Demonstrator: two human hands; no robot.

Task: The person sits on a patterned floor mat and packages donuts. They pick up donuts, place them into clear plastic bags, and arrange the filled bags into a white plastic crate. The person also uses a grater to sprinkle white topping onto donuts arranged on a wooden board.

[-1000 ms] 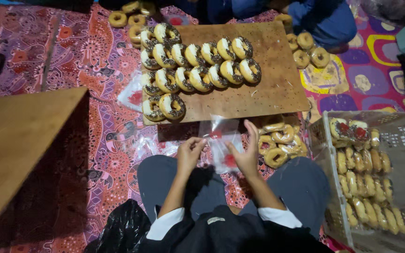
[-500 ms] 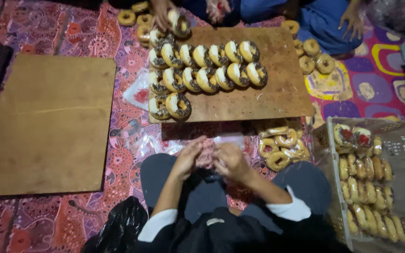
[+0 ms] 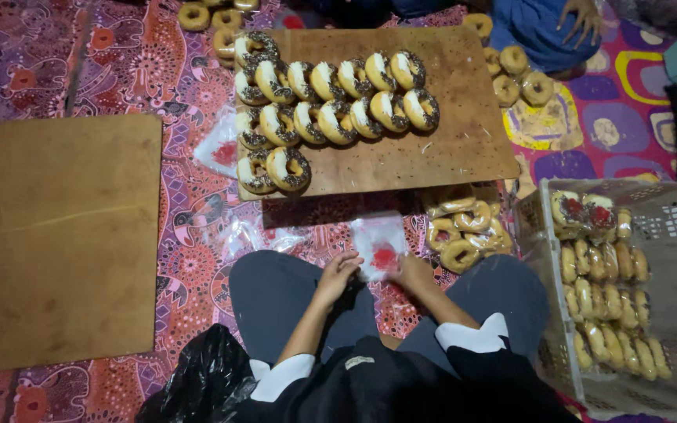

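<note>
Closest to the camera, over the lap of the seated person, the left hand (image 3: 337, 272) and the right hand (image 3: 410, 270) both pinch a small clear plastic bag (image 3: 380, 244) with a red patch, the left at its 9 o'clock edge and the right at its 4 o'clock corner. At 3 o'clock from the bag lies a heap of wrapped doughnuts (image 3: 464, 228) on the patterned mat (image 3: 143, 70), with a grey crate (image 3: 671, 235) of packed doughnuts beyond it and a bare wooden board (image 3: 56, 243) well apart at 9 o'clock. Farther off at 12 o'clock, a second board (image 3: 464, 133) carries rows of sprinkled doughnuts (image 3: 331, 102), and another person's hand (image 3: 581, 12) rests at 1 o'clock.
</note>
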